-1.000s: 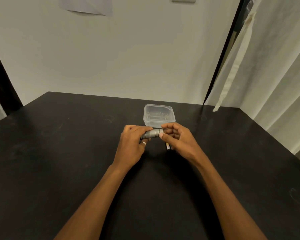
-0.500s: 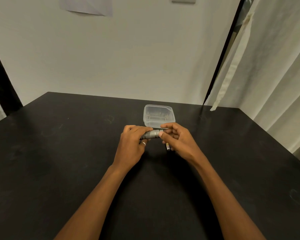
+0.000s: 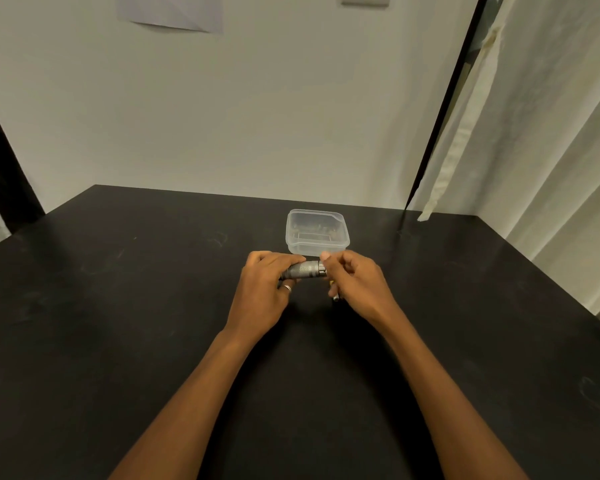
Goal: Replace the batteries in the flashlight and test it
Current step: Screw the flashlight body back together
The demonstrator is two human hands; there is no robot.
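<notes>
The big black counter (image 3: 118,306) holds a clear plastic box (image 3: 293,237) with small things inside, too blurry to name. Just in front of the box, the left hand (image 3: 262,289) wraps around the gray flashlight (image 3: 303,270), which points sideways. The right hand (image 3: 357,285) pinches its end. A little dark stick (image 3: 335,298), maybe a battery, peeks out under that hand. I think the swap is only part done. The light test is left.

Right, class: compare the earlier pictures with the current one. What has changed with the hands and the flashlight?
Very little. The right hand has re-set its fingertips slightly at the end of the flashlight, still pinching it; whether the end turned cannot be told. The left hand still grips the barrel; the clear container has not moved.
</notes>
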